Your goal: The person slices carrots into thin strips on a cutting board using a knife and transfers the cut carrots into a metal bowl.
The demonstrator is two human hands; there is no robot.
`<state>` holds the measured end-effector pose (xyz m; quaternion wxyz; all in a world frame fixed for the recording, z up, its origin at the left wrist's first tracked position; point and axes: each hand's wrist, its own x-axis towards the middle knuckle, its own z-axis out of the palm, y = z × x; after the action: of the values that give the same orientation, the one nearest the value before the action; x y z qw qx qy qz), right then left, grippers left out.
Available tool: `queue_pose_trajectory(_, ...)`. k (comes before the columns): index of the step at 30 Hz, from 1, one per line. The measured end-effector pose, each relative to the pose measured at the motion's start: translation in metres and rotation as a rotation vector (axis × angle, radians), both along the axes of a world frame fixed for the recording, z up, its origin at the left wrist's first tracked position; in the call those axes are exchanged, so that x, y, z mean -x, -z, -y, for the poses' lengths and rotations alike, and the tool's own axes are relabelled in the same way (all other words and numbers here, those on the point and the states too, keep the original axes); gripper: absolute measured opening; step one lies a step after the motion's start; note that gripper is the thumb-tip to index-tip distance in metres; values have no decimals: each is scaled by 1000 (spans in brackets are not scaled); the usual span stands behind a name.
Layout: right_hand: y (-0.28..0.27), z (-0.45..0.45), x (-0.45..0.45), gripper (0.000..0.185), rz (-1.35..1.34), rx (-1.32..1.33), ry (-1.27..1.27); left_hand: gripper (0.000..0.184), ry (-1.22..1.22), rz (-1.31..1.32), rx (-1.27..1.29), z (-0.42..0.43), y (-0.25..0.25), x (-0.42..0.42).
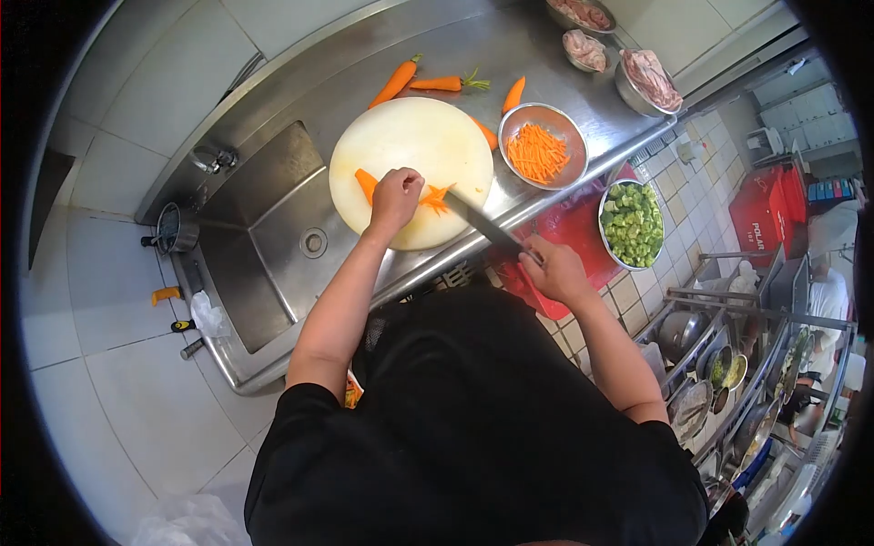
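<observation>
My right hand (pixel 555 270) grips a knife (pixel 482 221) by its handle, and the blade reaches over the edge of the round white cutting board (pixel 410 136). My left hand (pixel 398 197) is over the board with its fingers curled together; whether they hold anything is hidden. Beside it lies a piece of carrot (pixel 365 182), partly behind the hand. Cut carrot pieces (pixel 435 198) lie between my left hand and the knife's tip. A metal bowl (pixel 577 164) to the right of the board contains carrot strips (pixel 537 153).
Whole carrots (pixel 394 84) lie behind the board, near a carrot piece (pixel 514 94). The sink (pixel 264 241) is on the left. A bowl of chopped green vegetables (pixel 631 225) stands lower right. Bowls of raw meat (pixel 648 80) are at the far right. Metal racks (pixel 728 318) hold pans.
</observation>
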<state>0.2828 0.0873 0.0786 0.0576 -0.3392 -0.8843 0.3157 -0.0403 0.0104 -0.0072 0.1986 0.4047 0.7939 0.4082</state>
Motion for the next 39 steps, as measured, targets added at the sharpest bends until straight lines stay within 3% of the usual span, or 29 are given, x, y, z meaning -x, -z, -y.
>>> queue_pose_trajectory(2,22,-8,-5,21,-18,28,49,21,36,-50,-7,0,17,-9)
queue_pose_trajectory(4,46,-19,-4,20,-67,367,209,23,207,-273,-95,-4,25,-26)
queue_pose_trajectory(6,57,-20,0,21,-94,485,250,25,253,-162,9,1,24,-37)
queue_pose_trajectory(10,68,-17,12,20,-116,713,269,29,111,-23,-73,3,38,-48)
queue_pose_trajectory(12,69,-12,21,19,-122,745,262,41,28,-116,-174,-4,43,-64)
queue_pose_trajectory(14,66,-8,34,20,-133,772,251,57,49,-145,-63,-12,37,-82)
queue_pose_trajectory(18,67,-1,53,20,-48,763,117,54,-69,-243,-61,-30,43,-92)
queue_pose_trajectory(20,65,3,59,21,-82,895,121,52,-122,-246,-97,-36,47,-90)
queue_pose_trajectory(24,56,-6,45,20,-177,886,162,45,-154,-172,-202,-58,33,-97)
queue_pose_trajectory(26,14,-9,35,19,-179,806,221,44,-18,-165,-353,-89,15,-105)
queue_pose_trajectory(30,-11,-27,-13,15,-386,618,579,44,281,-112,-570,-176,-15,-121)
queue_pose_trajectory(34,-33,-36,-60,16,-479,523,755,45,382,-2,-397,-220,-27,-115)
queue_pose_trajectory(39,-15,-30,-100,15,-555,513,857,39,366,29,-394,-177,-30,-26)
